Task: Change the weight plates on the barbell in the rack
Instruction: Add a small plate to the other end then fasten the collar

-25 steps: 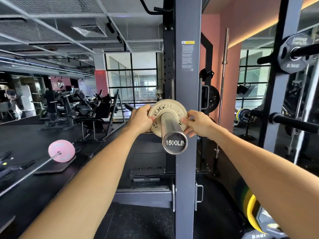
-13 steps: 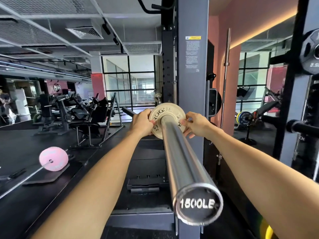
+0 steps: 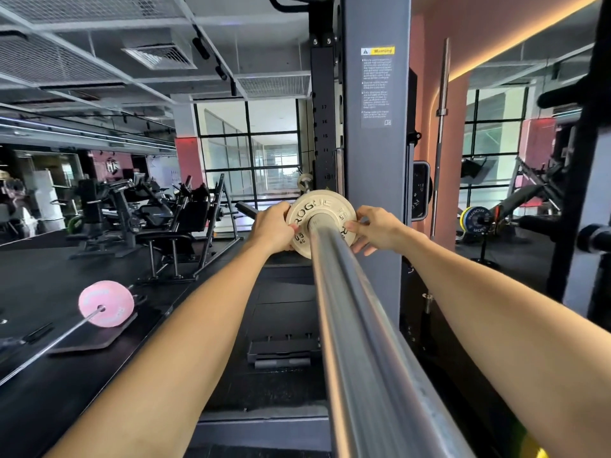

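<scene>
Since the frame half a second back, barbell sleeve (image 3: 357, 325) runs longer toward the camera, its end cap now past the lower edge; both hands remain at the plate.

Grey rack upright (image 3: 373, 153) stands right of centre, warning label high on it. Sleeve passes through a small tan Rogue change plate (image 3: 309, 208) (marked 0.5 kg), seated far down the sleeve beside the upright.

Left hand (image 3: 274, 228) grips the plate's left rim, fingers curled round its edge. Right hand (image 3: 377, 228) pinches the right rim, thumb on its face.

Pink bumper plate (image 3: 105, 304) on a floor barbell, well apart at left.
</scene>
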Available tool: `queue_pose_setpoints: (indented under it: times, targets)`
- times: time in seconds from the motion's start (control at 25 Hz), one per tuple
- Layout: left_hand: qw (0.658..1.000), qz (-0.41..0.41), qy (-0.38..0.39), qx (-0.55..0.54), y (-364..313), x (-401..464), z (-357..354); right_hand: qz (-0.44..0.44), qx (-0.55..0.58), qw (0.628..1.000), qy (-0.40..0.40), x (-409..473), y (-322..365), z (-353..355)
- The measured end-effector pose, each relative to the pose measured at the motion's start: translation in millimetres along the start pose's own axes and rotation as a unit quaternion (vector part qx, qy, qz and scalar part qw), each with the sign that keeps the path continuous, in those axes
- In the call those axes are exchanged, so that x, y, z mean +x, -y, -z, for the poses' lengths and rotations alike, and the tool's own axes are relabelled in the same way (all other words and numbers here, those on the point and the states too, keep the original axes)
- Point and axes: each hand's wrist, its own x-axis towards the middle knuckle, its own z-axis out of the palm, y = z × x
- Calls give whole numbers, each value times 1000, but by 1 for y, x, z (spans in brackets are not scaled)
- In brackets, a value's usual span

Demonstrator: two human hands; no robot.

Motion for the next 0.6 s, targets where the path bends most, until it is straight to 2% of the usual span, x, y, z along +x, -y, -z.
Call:
queue_pose_setpoints:
  times: [0.12,0.24,0.44,0.6]
  targets:
    - [1000,4,5,25,-1,-5,2,-10,-11,1000,-24,-4,-2,-2]
    - [999,8,26,31,0,-19,11,-30,-57,998,-10,-20,-5,-5]
    - [998,22,26,52,-5,-63,34,-17,-128,991,-19,-58,-4,-3]
    - [996,58,46,45,-4,-119,56,-12,-161,987,19,-107,-3,-23]
